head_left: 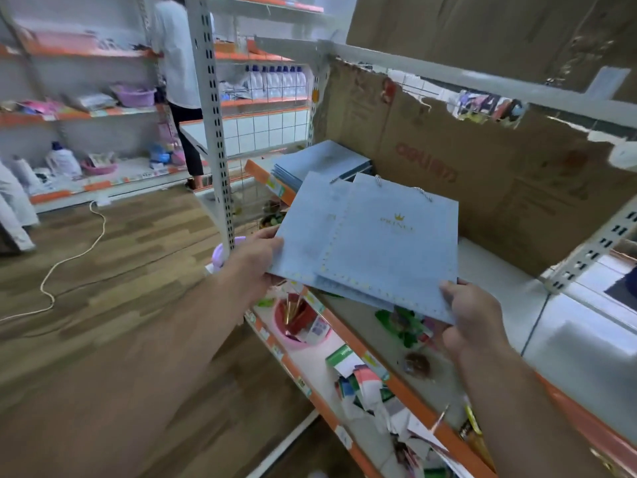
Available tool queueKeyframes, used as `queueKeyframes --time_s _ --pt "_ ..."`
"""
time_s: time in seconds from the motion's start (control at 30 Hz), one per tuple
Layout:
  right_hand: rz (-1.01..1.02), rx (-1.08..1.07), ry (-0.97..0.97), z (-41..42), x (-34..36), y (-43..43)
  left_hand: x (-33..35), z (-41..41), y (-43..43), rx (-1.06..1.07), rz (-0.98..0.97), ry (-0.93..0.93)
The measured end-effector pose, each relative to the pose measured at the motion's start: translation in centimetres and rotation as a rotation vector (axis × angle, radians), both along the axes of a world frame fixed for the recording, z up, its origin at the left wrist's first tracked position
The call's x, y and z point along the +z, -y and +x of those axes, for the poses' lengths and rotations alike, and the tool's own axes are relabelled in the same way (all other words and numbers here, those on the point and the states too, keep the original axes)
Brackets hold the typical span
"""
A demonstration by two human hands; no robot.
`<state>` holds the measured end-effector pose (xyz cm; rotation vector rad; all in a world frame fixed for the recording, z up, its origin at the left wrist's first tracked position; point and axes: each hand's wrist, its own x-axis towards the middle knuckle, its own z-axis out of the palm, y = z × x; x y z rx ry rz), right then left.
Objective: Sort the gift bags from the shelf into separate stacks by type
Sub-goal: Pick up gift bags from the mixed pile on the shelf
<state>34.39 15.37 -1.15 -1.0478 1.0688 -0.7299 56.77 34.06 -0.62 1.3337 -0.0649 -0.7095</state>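
I hold a few flat light-blue gift bags [389, 246] fanned out above the white shelf [489, 270]. The top one bears a gold crown logo and has a twisted cord handle. My left hand [256, 260] grips their left edge, thumb on top. My right hand [468, 315] pinches the near right corner. Farther back on the same shelf lies a stack of blue-grey gift bags [320, 163], apart from the ones I hold.
Torn brown cardboard [482, 174] backs the shelf. Below, an orange-edged shelf holds a pink tub [296, 326] and loose packets [365, 384]. A perforated upright post [213, 125] stands left of the shelf. A person [179, 81] stands at far shelves; a cord crosses the wooden floor.
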Motion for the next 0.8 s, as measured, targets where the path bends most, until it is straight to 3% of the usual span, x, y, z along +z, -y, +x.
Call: queueKeyframes --time_s 0.47,0.8 --pt "0.017 0.035 0.024 19.0 0.2 14.7 0.7 17.6 14.1 0.032 -0.002 0.009" --pt "0.033 -0.009 0.004 27.3 0.0 18.6 -0.5 28.3 20.6 -0.038 0.002 0.005"
